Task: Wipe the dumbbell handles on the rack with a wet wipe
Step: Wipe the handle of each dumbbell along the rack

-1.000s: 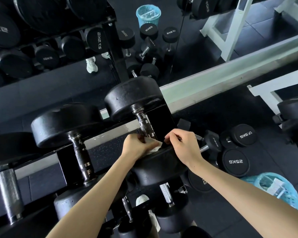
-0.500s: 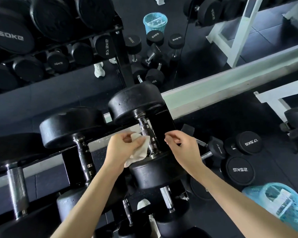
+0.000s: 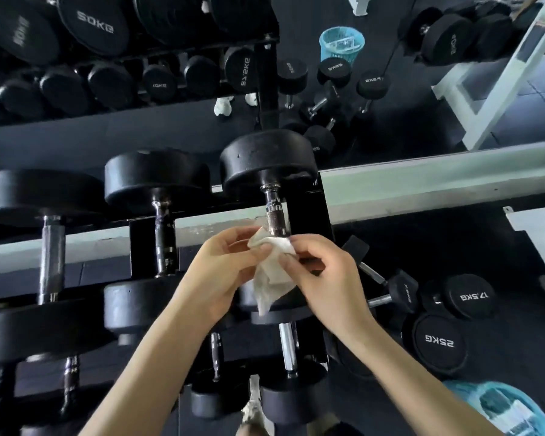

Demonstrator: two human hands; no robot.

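A crumpled white wet wipe (image 3: 272, 272) hangs just below the knurled chrome handle (image 3: 275, 215) of the rightmost dumbbell on the black rack (image 3: 309, 221). My left hand (image 3: 224, 265) pinches the wipe's left side. My right hand (image 3: 324, 272) pinches its upper right corner. Both hands meet in front of the handle's lower end, which they hide. To the left sit two more dumbbells, one with a dark handle (image 3: 164, 240) and one with a chrome handle (image 3: 51, 256).
A mirror behind the rack reflects more dumbbells and a blue bin (image 3: 342, 42). Loose dumbbells marked 17.5KG (image 3: 472, 297) and 25KG (image 3: 438, 341) lie on the floor at right. A blue basket (image 3: 501, 410) stands at the bottom right. Lower rack tiers hold smaller dumbbells.
My left hand drew the wipe off the handle, and my right hand came over and took hold of its corner. The camera view shifted downward and left.
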